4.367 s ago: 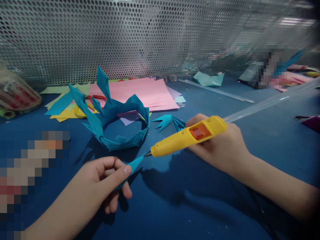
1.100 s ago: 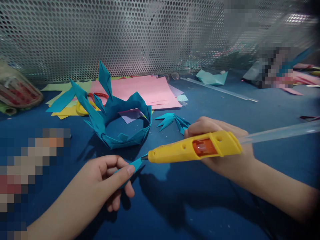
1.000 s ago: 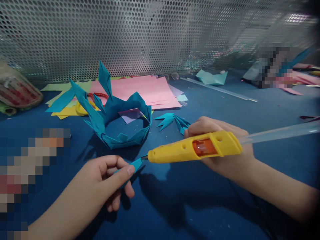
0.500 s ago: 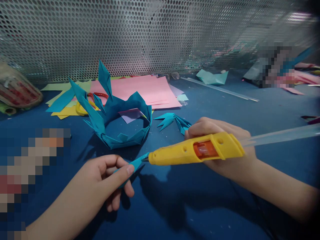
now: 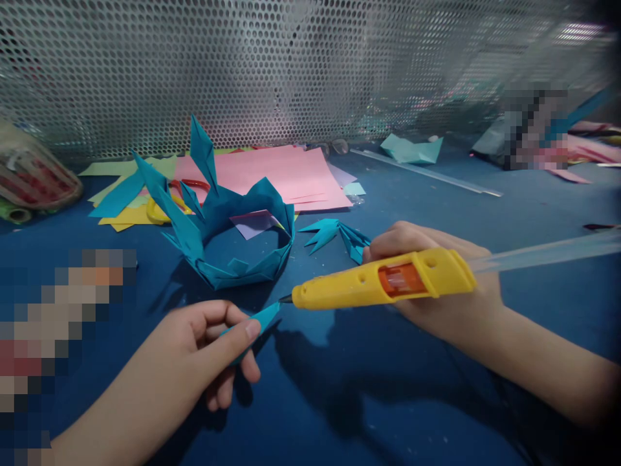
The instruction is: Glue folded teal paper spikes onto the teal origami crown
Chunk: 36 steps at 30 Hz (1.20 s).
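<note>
Between thumb and fingers of the left hand (image 5: 208, 349), a folded blue paper piece (image 5: 268, 317) sits pinched, its tip poking out beyond them to the nozzle (image 5: 286, 299) of a yellow glue gun (image 5: 347, 287). The right hand (image 5: 449, 317) grips that gun; past the left fingers stands a spiked blue paper ring (image 5: 274, 197).

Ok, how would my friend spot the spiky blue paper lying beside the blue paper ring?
On the blue table, find the big paper ring with tall spikes. Just to its right lies the spiky paper, its tips fanning toward the ring. It's smaller than the ring and, unlike the folded piece in the left hand, rests on the table.
</note>
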Each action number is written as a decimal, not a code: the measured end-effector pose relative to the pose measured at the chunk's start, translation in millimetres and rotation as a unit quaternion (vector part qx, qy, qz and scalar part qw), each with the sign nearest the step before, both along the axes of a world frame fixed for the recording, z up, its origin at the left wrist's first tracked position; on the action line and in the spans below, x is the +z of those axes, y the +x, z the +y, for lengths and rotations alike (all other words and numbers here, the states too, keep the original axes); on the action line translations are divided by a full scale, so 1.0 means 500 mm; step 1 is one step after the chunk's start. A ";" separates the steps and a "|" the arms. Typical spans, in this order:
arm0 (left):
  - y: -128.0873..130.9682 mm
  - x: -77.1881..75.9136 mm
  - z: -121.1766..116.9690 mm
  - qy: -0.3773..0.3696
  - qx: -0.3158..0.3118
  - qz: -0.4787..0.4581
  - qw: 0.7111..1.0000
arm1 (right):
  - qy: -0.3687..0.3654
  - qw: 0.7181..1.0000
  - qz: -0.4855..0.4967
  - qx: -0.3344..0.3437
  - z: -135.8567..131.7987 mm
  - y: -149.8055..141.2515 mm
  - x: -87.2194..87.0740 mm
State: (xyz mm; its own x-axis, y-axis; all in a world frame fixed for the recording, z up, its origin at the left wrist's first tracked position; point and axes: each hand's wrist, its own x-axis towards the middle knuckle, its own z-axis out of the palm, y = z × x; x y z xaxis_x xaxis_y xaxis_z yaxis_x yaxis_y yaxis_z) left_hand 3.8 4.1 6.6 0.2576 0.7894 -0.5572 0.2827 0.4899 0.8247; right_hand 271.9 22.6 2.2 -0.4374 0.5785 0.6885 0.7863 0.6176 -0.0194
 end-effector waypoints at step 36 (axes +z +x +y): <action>0.005 0.003 -0.002 0.010 0.013 0.012 1.000 | 0.016 1.000 -0.020 -0.001 0.011 0.018 -0.003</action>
